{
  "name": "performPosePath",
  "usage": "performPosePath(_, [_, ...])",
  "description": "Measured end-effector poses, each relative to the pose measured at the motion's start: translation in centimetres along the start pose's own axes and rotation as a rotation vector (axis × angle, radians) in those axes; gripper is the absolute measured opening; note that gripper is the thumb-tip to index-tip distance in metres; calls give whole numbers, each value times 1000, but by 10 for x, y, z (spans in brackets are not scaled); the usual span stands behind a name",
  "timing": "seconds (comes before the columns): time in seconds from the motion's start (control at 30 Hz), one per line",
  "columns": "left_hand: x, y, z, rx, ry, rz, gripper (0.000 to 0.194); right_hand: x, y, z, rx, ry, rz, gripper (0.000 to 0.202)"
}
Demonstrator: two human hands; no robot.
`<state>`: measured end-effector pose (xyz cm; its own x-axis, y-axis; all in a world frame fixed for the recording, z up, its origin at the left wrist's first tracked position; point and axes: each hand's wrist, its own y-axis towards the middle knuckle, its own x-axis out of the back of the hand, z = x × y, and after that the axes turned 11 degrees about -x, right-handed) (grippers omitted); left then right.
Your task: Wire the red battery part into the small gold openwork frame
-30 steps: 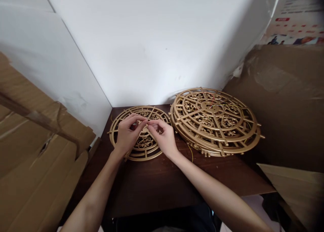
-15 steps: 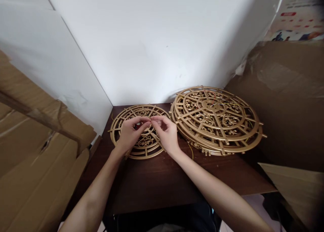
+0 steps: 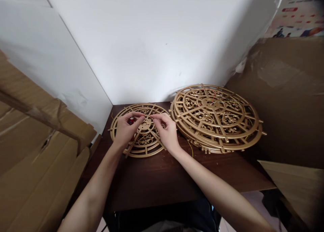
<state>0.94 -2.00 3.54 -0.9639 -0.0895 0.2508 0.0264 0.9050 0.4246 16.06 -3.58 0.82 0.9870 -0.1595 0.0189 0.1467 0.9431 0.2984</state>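
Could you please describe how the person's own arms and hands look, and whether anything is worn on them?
Both slender forearms, left and right, are bare, with no sleeve in view. The left hand and right hand wear no gloves. No watch, bracelet or ring can be seen; fingernails are too small to judge.

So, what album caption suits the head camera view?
Two hands above a round golden grille, a stack of similar grilles beside it on a dark brown table.

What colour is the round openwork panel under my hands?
The round openwork panel is gold-coloured; it shows best in the head view.
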Motion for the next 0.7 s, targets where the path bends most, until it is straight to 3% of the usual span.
performPosePath(0.17, [-1,0,0,-36,-25,59,18,-1,0,0,-48,50,-30,13])
performPosePath(0.5, [-4,-4,-7,-20,46,216,17,-5,-1,4,-195,301,34,11])
performPosePath(0.7, [-5,-5,-11,-1,24,232,18,-4,-1,8,-195,351,66,10])
